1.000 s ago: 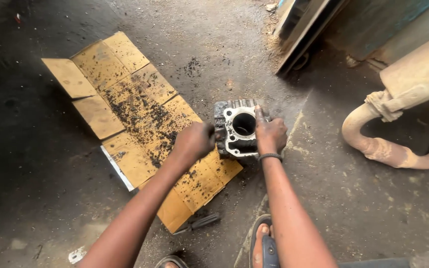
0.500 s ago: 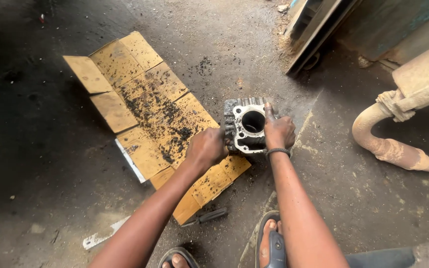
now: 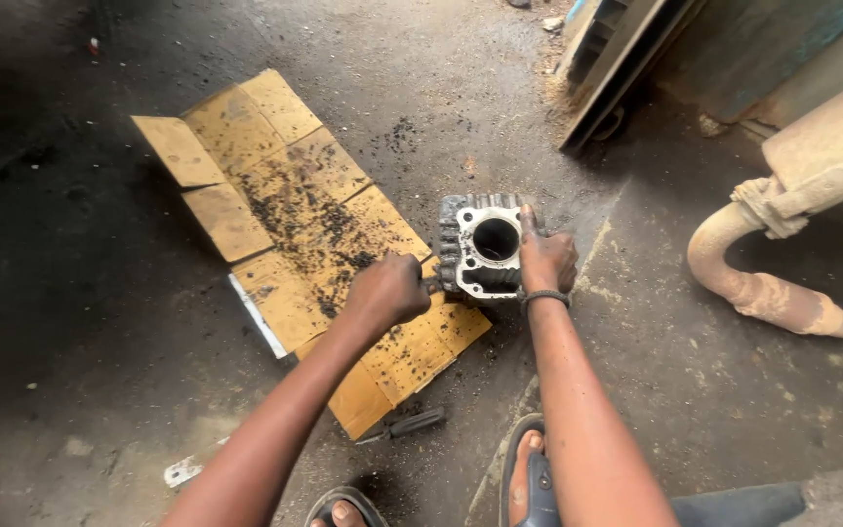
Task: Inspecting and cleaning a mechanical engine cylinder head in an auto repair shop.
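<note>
A finned metal engine cylinder block (image 3: 482, 246) with a round bore stands on the edge of a flattened cardboard sheet (image 3: 285, 224) on the ground. My right hand (image 3: 544, 259) grips the block's right side, thumb on its top face. My left hand (image 3: 389, 288) is closed around a small tool whose tip touches the block's left side; the tool itself is mostly hidden in the fist. Black grit is scattered over the cardboard.
A dark screwdriver-like tool (image 3: 408, 425) lies on the ground below the cardboard. A rusty exhaust pipe (image 3: 782, 244) curves at the right. Metal frames (image 3: 607, 68) lean at the top. My sandalled feet (image 3: 529, 478) are at the bottom edge.
Both hands stay on the block; the left hand has shifted slightly along its left side. The camera view has moved a little, so everything sits further right and lower.
</note>
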